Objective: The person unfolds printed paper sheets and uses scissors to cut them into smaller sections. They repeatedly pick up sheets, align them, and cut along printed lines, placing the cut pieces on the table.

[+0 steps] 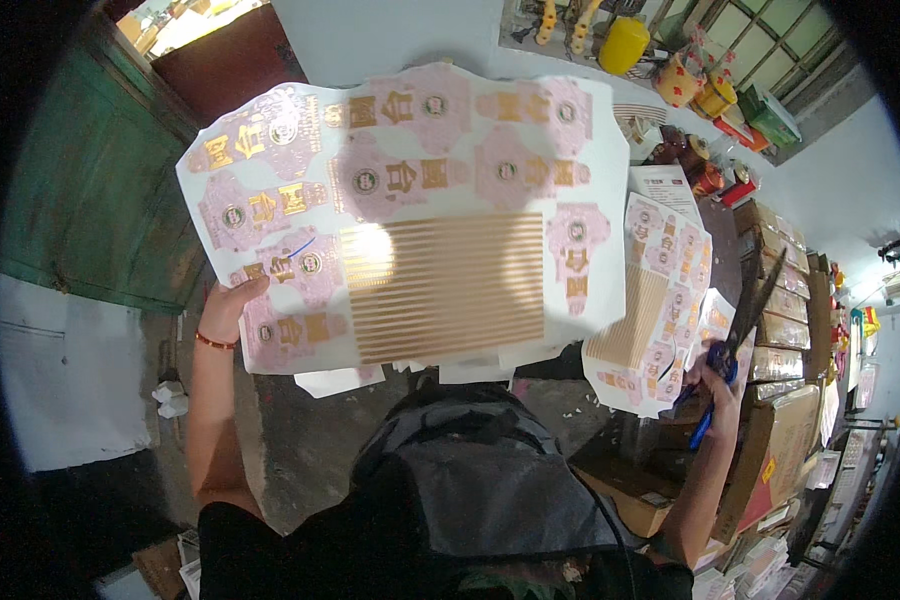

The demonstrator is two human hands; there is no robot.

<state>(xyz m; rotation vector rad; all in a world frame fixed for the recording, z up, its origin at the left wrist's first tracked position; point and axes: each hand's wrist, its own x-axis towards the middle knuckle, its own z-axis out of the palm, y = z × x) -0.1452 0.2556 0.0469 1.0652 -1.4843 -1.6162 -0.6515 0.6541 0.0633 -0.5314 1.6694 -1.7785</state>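
My left hand (232, 305) grips the lower left edge of a large printed paper sheet (420, 210), held up flat in front of me. The sheet is white with pink and gold label shapes and a block of gold stripes in its middle. My right hand (715, 375) is out to the right, closed around blue-handled scissors (740, 320) whose dark blades point up and slightly apart. The scissors are clear of the held sheet, close to a stack of similar printed sheets (660, 310).
Cardboard boxes (780, 440) are piled along the right side. A yellow container (623, 44) and several colourful packets (710, 95) lie at the top right. A green door (90, 190) is on the left. A dark bag (490, 480) rests on my lap.
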